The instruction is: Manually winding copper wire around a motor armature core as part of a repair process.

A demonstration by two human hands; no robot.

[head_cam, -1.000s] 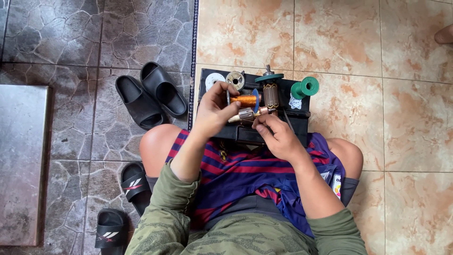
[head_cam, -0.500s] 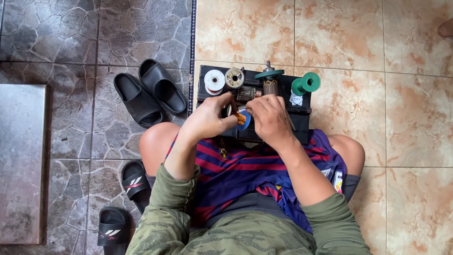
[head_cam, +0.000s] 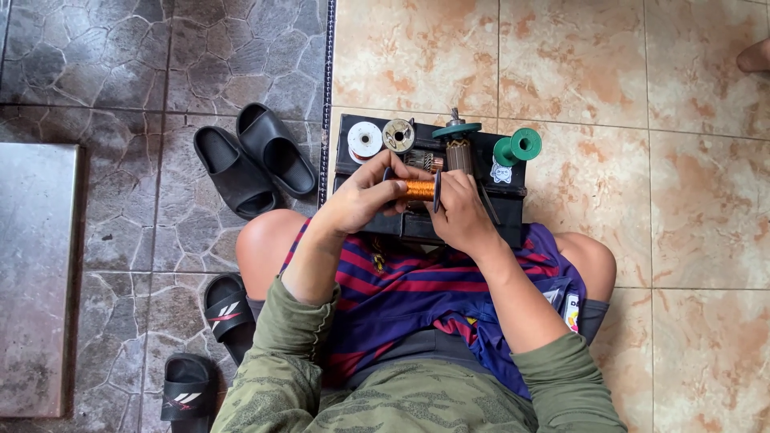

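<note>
Both my hands hold a spool of copper wire (head_cam: pixel 419 189) sideways over a black box (head_cam: pixel 513 192) that rests on my knees. My left hand (head_cam: pixel 365 194) grips the spool's left end with fingers curled over it. My right hand (head_cam: pixel 459 210) holds its dark right flange. Just behind the spool stands a motor armature (head_cam: pixel 458 148) with a teal disc on top. A white spool (head_cam: pixel 365 139) and a grey spool (head_cam: pixel 399 135) sit at the box's far left; a green spool (head_cam: pixel 517 147) lies at its far right.
A pair of black slides (head_cam: pixel 253 158) lies on the dark stone floor to the left, and two black sandals (head_cam: pixel 207 345) lie by my left leg. A grey metal slab (head_cam: pixel 36 273) is at far left. Another person's toes (head_cam: pixel 754 56) show at top right on the beige tiles.
The copper spool has been turned from end-on to sideways between my hands, and my hands have shifted slightly nearer to me on the box.
</note>
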